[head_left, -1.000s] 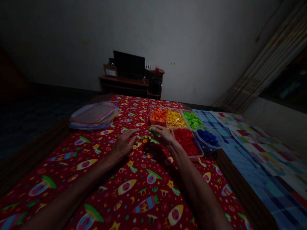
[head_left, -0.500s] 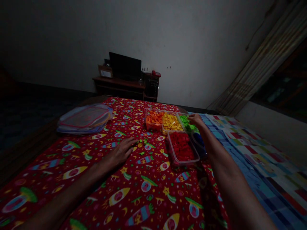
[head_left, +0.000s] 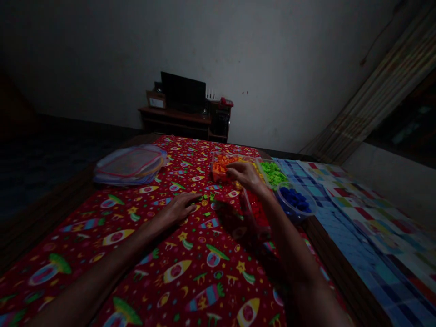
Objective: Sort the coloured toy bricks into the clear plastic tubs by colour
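My left hand lies flat and open on the red rocket-print cloth, fingertips next to some small green bricks on the cloth. My right hand hovers over the box of yellow bricks, fingers curled closed; whatever they hold is hidden. Around that hand stand clear boxes of orange bricks, green bricks and red bricks, the last partly behind my forearm. A round tub of blue bricks sits at the right.
A stack of clear lids lies at the cloth's far left. A blue patchwork cloth covers the surface to the right. Against the far wall stands a low wooden desk with a dark screen. The room is dim.
My right hand went from the cloth's middle out to the green bricks box, then came back left over the yellow bricks. My left hand stayed flat on the cloth.
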Demonstrator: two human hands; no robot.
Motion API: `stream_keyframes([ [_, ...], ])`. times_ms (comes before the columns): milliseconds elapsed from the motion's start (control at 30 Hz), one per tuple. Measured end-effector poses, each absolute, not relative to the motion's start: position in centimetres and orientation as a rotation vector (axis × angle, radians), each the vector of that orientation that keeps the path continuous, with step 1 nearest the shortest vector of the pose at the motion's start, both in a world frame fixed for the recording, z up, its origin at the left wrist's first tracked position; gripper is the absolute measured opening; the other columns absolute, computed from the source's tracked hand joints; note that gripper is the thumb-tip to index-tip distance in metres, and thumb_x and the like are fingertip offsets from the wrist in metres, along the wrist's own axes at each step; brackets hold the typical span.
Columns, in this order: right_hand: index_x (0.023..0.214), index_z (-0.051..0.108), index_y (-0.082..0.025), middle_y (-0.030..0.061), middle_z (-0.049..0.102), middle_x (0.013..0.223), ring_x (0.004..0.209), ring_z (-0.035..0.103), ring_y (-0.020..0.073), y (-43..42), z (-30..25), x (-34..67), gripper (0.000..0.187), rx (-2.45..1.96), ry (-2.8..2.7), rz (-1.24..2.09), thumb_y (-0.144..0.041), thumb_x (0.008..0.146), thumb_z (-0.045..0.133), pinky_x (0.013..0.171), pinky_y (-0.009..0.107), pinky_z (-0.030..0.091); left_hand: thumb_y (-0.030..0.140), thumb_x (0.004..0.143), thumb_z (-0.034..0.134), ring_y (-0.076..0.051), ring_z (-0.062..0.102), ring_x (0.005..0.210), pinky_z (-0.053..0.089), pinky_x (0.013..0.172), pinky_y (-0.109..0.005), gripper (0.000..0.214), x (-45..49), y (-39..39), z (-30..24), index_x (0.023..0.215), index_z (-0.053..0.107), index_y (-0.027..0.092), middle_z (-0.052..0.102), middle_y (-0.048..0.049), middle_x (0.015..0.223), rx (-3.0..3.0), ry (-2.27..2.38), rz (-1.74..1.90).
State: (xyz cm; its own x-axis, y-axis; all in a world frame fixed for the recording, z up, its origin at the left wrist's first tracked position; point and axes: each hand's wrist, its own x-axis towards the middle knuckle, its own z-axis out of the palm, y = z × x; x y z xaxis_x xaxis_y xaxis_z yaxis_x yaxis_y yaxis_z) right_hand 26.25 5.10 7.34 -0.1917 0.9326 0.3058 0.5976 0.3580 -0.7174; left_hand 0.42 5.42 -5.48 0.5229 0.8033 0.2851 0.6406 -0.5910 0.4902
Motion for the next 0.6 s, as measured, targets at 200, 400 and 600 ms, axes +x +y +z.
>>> stream_keyframes([
  [200,0.11,0.066,-0.011,0.0151,0.068,0.107,0.102,0.061,0.0228,1.4,1.3,20.9,0.032,-1.529,-2.143,0.31,-0.007,0.081,0.053,0.087,0.032,0.046,0.029,0.083,0.051,-0.023,0.065,0.099,0.049,0.091,-0.034,0.033,0.4,4.8,-5.1,0.108,0.07,0.02,0.071,-0.0079,0.107,2.397,1.218,0.764],
  [400,0.102,0.065,-0.012,0.0121,0.065,0.099,0.092,0.056,0.0197,2.2,-1.0,21.0,0.026,-1.39,-2.449,0.201,-0.006,0.081,0.052,0.081,0.028,0.04,0.023,0.077,0.057,-0.025,0.063,0.102,0.05,0.092,-0.039,0.039,0.6,5.2,-5.5,0.115,0.065,0.02,0.069,-0.0087,0.111,2.376,1.283,0.902],
  [600,0.075,0.064,-0.013,0.0054,0.058,0.068,0.063,0.044,0.0151,2.8,-1.8,21.1,0.017,-1.474,-2.339,0.228,-0.008,0.08,0.049,0.061,0.026,0.033,0.02,0.081,0.048,-0.023,0.058,0.114,0.046,0.098,-0.04,0.043,1.2,5.3,-5.7,0.122,0.061,0.021,0.063,-0.0087,0.125,2.458,1.108,0.871],
])
